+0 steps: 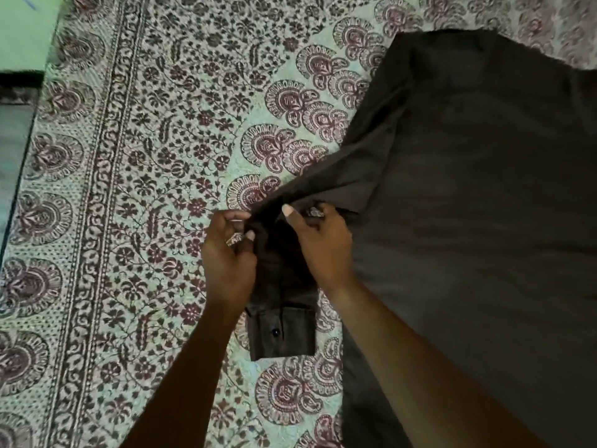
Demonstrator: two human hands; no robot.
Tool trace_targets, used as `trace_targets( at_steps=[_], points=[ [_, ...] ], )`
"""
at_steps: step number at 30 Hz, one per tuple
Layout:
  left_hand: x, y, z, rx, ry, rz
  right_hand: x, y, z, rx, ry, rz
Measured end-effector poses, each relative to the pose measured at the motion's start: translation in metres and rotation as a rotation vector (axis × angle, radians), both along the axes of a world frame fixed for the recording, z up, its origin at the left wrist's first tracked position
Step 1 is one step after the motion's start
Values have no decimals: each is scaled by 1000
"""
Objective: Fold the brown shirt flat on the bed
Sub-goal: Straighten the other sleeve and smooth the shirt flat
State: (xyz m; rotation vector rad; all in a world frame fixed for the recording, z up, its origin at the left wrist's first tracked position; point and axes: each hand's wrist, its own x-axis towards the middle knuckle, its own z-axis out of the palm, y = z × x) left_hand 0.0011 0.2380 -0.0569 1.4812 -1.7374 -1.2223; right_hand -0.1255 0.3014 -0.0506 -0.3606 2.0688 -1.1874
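Observation:
The brown shirt [478, 195] lies spread over the right half of the bed, body flat with soft wrinkles. One long sleeve runs down and left from the shoulder and bends, its buttoned cuff [282, 334] lying on the sheet. My left hand [229, 253] pinches the sleeve at the bend from the left. My right hand [319, 244] grips the same fold from the right, thumb on top. Both hands wear rings. The shirt's right side runs out of the picture.
The bed carries a patterned sheet [135, 189] with maroon floral and paisley print and a banded border on the left. The bed's left edge [19, 176] drops to a dark gap and a pale green wall at top left.

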Motion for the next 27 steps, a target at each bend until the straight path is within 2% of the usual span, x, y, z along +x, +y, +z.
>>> trace_targets(
  at_steps=[3,6,10,11,13,15,17,18,19,23,27],
  points=[
    [17,-12,4,128,75,32,10,-43,4,-140,-462,-400],
    [38,-42,13,128,61,61,21,-73,19,-268,-683,-554],
    [64,-114,27,111,40,75,48,-109,28,-323,-842,-566],
    [66,-128,32,186,103,57,53,-116,27,-334,-871,-565],
    [74,-154,39,460,254,-49,60,-137,28,-366,-890,-606],
    [92,-177,35,619,165,-319,59,-155,30,-406,-860,-666],
    [114,-195,26,516,-99,-594,54,-169,32,-443,-835,-705],
    [123,-203,21,422,-190,-625,52,-175,33,-453,-839,-723],
    [130,-212,17,366,-206,-607,51,-181,33,-463,-858,-740],
    [138,-255,16,192,-46,-375,63,-203,31,-512,-909,-725],
    [140,-296,20,14,-147,-234,88,-223,24,-539,-943,-687]
  ],
)
